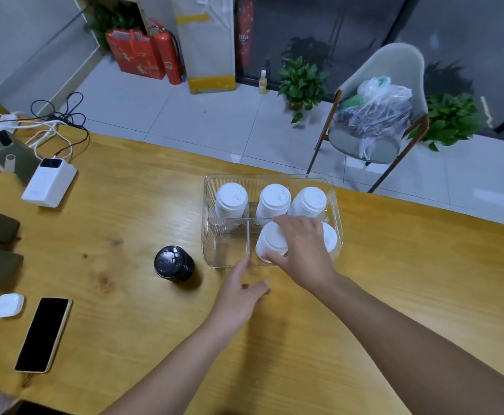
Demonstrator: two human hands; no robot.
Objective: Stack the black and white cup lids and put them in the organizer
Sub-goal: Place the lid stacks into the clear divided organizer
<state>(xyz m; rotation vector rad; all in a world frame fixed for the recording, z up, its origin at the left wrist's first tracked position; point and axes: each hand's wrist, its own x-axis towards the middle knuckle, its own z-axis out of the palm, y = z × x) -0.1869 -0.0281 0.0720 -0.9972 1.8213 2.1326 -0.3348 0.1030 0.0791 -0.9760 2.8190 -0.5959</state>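
A clear plastic organizer (212, 187) with dividers stands on the wooden table. Three stacks of white lids (231, 199) fill its back row, and another white stack shows at the front right behind my hand. My right hand (301, 247) grips a stack of white lids (270, 241) in the front middle compartment, thumb at its base. The front left compartment holds nothing. A stack of black lids (174, 263) stands on the table left of the organizer. My left hand (241, 290) hovers by the organizer's front edge, fingers relaxed, one fingertip touching the rim.
A black phone (44, 333) and a white earbud case (8, 305) lie at the table's left front. Power banks (50, 182), green cases and cables crowd the far left. A chair (379, 115) with a plastic bag and potted plants stand beyond the table.
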